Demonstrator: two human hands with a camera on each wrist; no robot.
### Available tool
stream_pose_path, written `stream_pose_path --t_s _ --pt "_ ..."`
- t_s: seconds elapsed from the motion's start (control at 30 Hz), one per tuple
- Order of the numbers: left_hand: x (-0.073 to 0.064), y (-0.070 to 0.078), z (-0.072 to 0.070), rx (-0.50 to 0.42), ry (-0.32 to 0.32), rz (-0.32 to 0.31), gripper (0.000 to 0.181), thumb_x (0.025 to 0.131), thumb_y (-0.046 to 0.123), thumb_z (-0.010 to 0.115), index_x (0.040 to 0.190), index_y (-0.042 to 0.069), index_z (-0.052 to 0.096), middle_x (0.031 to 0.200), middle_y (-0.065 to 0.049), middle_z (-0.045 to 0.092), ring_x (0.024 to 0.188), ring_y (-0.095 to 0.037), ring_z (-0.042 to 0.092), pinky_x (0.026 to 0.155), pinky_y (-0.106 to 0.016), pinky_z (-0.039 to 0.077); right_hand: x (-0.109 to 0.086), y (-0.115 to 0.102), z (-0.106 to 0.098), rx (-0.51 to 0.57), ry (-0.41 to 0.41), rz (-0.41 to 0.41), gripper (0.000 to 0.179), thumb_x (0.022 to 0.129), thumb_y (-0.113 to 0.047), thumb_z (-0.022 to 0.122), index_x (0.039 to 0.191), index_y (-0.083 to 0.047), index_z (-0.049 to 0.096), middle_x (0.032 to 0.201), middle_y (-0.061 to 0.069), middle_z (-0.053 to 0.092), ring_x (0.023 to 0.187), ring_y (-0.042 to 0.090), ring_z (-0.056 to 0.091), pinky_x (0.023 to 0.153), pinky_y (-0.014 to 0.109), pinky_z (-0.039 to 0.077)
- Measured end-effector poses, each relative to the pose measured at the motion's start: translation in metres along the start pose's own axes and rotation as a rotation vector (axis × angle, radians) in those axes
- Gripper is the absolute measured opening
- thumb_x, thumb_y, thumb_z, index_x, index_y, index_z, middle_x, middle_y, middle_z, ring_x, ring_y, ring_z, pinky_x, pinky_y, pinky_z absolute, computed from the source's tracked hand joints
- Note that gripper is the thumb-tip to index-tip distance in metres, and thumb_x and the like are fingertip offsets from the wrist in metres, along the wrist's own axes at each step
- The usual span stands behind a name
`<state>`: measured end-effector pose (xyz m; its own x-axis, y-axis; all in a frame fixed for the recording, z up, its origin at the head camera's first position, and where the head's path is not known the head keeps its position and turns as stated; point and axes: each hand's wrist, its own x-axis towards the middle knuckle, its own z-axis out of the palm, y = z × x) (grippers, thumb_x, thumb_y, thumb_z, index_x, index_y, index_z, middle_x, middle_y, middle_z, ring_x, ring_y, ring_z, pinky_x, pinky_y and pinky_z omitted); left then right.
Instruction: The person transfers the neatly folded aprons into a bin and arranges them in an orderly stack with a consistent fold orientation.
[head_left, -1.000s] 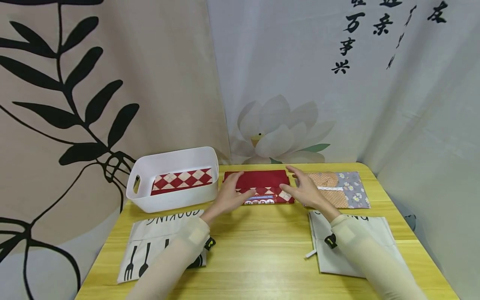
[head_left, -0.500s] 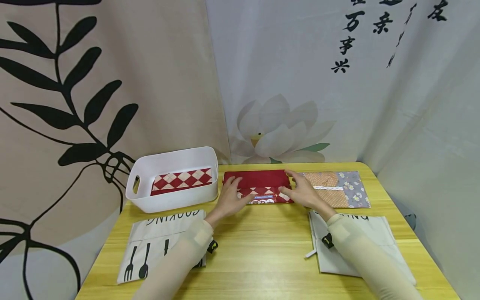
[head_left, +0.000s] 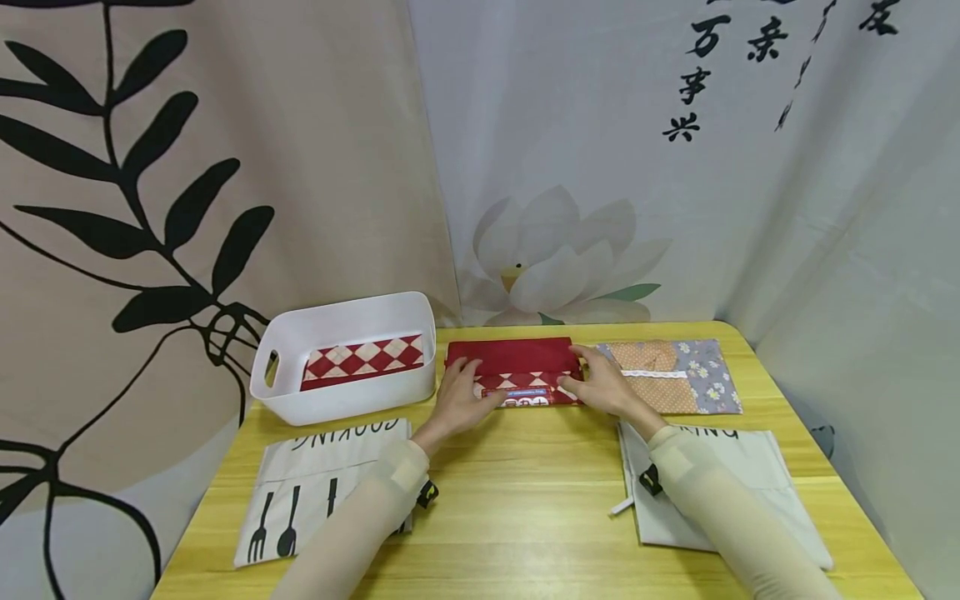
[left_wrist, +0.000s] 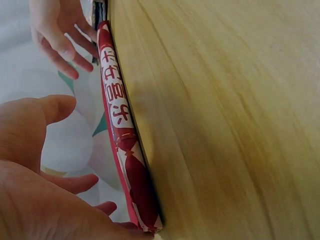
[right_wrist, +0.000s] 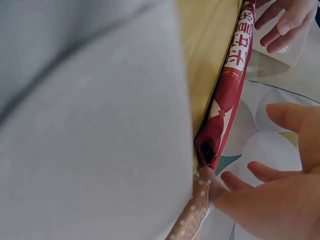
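Observation:
A folded red cloth [head_left: 510, 357] with a diamond-checked front band lies flat at the back middle of the table. White lettering runs along its near edge, clear in the left wrist view. My left hand [head_left: 459, 400] is at its left end, fingers spread and loosely bent, the little-finger side low by the corner in the left wrist view. At the other end is my right hand [head_left: 603, 383], fingers relaxed and thumb apart; in the right wrist view a fingertip meets the cloth's corner. That hand also overlaps the left edge of a dotted and flowered cloth [head_left: 705, 379].
A white bin [head_left: 352, 312] with an oval handle hole stands at the back left, holding a red-and-cream checked cloth [head_left: 367, 360]. Folded white cloths lie in front, one printed with cutlery [head_left: 300, 500] at left and another [head_left: 750, 492] at right. Curtains hang behind the table [head_left: 517, 517].
Both hands have come slightly closer to the red cloth's ends, the right hand shifting left. The cloth lies in nearly the same place. The head view has tilted a little.

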<state>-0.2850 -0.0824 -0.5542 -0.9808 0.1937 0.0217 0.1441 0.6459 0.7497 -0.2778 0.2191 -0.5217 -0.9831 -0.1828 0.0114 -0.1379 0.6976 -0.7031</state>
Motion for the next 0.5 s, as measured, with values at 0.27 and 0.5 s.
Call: stream_pose_path --t_s 0.27,0.5 --pt "-0.01 0.013 -0.005 0.017 -0.008 -0.058 0.091 0.094 0.045 0.082 0.168 0.004 0.049 0.181 -0.027 0.031 0.169 -0.056 0.027 0.136 -0.076 0.031 0.002 0.003 0.002 0.018 -0.019 0.014 0.078 0.106 -0.024 0.072 0.169 0.009 0.04 0.163 0.036 0.058 0.146 0.052 0.064 0.122 0.066 0.054" --pt "-0.021 0.022 -0.007 0.056 -0.024 -0.092 0.089 0.097 0.042 0.08 0.17 0.004 0.046 0.183 -0.027 0.03 0.17 -0.051 0.03 0.138 -0.068 0.035 0.006 0.011 0.004 -0.017 -0.009 0.039 0.079 0.103 -0.025 0.076 0.167 0.009 0.043 0.147 0.034 0.069 0.13 0.043 0.071 0.114 0.061 0.059"
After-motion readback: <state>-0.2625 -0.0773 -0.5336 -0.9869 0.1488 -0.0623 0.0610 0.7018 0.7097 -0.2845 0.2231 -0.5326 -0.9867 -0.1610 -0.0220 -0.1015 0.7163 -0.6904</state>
